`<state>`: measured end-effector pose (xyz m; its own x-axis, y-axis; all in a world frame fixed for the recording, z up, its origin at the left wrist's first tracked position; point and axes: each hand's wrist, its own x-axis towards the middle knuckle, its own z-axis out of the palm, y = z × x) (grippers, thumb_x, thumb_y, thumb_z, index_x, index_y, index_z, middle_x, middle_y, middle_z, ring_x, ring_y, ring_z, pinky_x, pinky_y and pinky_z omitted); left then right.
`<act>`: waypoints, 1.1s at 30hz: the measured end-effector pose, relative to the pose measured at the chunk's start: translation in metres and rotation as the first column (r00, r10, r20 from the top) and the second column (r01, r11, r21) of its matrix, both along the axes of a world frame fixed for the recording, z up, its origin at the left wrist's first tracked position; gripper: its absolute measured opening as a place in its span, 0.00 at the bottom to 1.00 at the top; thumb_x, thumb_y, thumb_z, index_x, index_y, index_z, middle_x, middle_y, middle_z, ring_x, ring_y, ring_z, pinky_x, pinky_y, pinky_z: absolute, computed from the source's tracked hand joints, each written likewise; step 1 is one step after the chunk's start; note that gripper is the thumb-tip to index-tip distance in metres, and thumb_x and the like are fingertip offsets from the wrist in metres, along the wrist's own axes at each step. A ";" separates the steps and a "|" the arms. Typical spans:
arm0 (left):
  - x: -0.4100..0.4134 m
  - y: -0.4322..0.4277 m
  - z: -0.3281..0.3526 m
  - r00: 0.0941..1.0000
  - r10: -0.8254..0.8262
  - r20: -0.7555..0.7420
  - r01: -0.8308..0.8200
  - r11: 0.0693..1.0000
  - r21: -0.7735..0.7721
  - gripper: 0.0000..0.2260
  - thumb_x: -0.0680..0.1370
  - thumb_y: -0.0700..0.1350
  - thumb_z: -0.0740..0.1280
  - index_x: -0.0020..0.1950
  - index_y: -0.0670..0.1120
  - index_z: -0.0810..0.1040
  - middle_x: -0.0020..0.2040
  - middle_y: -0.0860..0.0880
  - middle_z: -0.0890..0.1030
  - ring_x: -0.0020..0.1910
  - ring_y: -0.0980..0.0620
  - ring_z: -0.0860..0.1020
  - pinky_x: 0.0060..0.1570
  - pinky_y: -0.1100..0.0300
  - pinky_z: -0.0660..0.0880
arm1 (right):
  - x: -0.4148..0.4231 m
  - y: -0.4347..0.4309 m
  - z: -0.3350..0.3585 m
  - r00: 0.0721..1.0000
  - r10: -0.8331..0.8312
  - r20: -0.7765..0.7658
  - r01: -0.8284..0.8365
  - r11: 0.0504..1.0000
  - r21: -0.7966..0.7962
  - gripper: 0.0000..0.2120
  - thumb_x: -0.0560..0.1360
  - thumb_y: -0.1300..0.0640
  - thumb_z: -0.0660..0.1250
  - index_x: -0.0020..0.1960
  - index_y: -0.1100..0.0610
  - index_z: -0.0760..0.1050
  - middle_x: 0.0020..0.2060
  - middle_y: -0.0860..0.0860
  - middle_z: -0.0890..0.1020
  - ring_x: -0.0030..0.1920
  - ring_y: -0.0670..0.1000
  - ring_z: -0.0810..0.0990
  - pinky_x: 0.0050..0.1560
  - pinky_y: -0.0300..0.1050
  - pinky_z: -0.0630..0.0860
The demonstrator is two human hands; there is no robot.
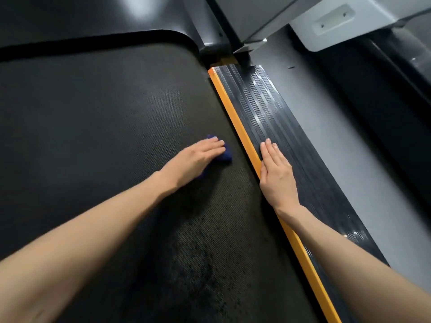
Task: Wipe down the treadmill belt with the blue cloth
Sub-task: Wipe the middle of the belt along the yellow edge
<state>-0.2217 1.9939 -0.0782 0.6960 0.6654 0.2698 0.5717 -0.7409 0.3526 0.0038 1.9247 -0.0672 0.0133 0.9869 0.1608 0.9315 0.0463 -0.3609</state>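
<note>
Your left hand (198, 157) lay flat on the blue cloth (225, 155), fingers straight and close together, pressing it down without curling round it. The cloth was bunched under the fingers on the treadmill belt (105, 113), showing only at the fingertips and at the hand's 3 o'clock edge. It sat near the belt's right margin, just short of the orange strip (235, 122).

Your right hand (277, 173), at 3 o'clock from the left, rested palm down on the ribbed side rail (268, 106), fingers extended and holding nothing, its thumb edge against the orange strip.

A darker, blotchy patch (198, 252) marked the belt at 6 o'clock from the cloth. The motor cover (93, 17) closed off the belt at 12 o'clock.
</note>
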 end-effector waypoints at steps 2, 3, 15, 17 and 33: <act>-0.021 0.026 0.001 0.980 0.197 0.026 -0.198 0.979 0.051 0.16 0.74 0.37 0.59 0.58 0.36 0.78 0.60 0.38 0.78 0.62 0.43 0.74 0.65 0.58 0.63 | 0.000 0.000 0.000 1.000 -0.007 -0.006 0.007 1.000 -0.010 0.22 0.81 0.60 0.55 0.74 0.58 0.59 0.73 0.52 0.62 0.74 0.50 0.56 0.73 0.43 0.51; -0.030 0.041 0.000 0.934 0.351 0.061 -0.353 0.935 0.028 0.15 0.74 0.36 0.60 0.58 0.37 0.78 0.59 0.38 0.78 0.61 0.42 0.74 0.63 0.57 0.65 | 0.001 -0.001 0.000 1.000 -0.013 -0.004 0.013 1.000 -0.012 0.22 0.81 0.60 0.55 0.74 0.58 0.59 0.73 0.52 0.61 0.74 0.50 0.56 0.72 0.43 0.51; 0.015 -0.021 0.004 0.959 -0.283 0.010 0.282 0.950 -0.136 0.16 0.77 0.41 0.59 0.61 0.37 0.78 0.63 0.40 0.76 0.65 0.44 0.72 0.68 0.59 0.60 | -0.001 -0.002 0.002 0.999 0.000 0.033 -0.001 1.000 0.016 0.23 0.79 0.62 0.58 0.73 0.60 0.61 0.73 0.55 0.63 0.73 0.52 0.59 0.70 0.43 0.53; 0.005 0.012 0.008 0.988 -0.150 -0.026 0.148 0.986 -0.072 0.16 0.76 0.39 0.59 0.62 0.37 0.77 0.64 0.39 0.75 0.66 0.42 0.71 0.69 0.62 0.57 | -0.001 -0.002 0.002 1.000 0.007 0.022 -0.008 1.000 0.011 0.22 0.80 0.61 0.56 0.74 0.59 0.60 0.73 0.54 0.62 0.74 0.51 0.58 0.71 0.42 0.51; 0.022 -0.072 0.004 0.920 -0.392 -0.001 0.389 0.914 -0.118 0.17 0.77 0.40 0.57 0.62 0.36 0.76 0.63 0.39 0.76 0.66 0.43 0.71 0.69 0.54 0.63 | 0.005 0.002 0.008 0.997 0.037 -0.065 -0.043 0.995 -0.092 0.22 0.81 0.62 0.55 0.74 0.60 0.57 0.74 0.54 0.58 0.75 0.52 0.53 0.75 0.48 0.51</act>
<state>-0.1999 1.9220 -0.0740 0.9117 0.3647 0.1890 0.2545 -0.8627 0.4370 0.0086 1.9268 -0.0594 -0.0192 0.9975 0.0678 0.9046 0.0462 -0.4237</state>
